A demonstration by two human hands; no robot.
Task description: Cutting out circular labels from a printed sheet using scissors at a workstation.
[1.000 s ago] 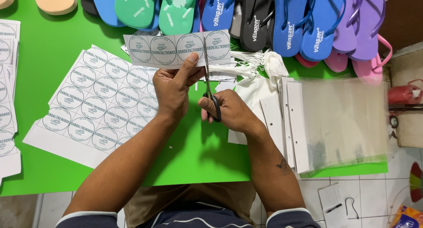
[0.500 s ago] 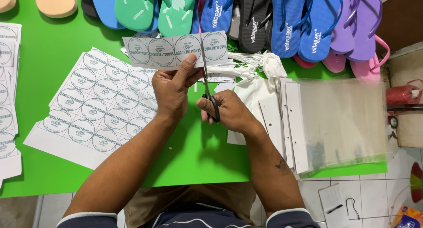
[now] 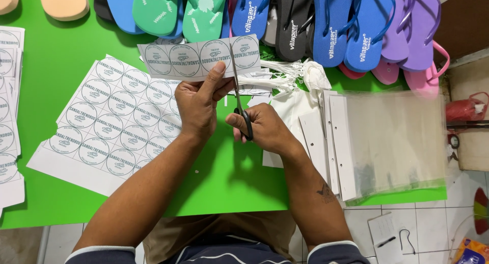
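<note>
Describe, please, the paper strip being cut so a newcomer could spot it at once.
On the green table, below the row of flip-flops, the left hand holds up a strip of round labels. Unlike the big label sheet lying flat, it is one row, with scissors through it.

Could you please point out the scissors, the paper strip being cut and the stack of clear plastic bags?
scissors (image 3: 237, 93): head view, on the blades.
paper strip (image 3: 186, 60): head view, on its middle.
clear plastic bags (image 3: 397, 136): head view, on the transparent film.
</note>
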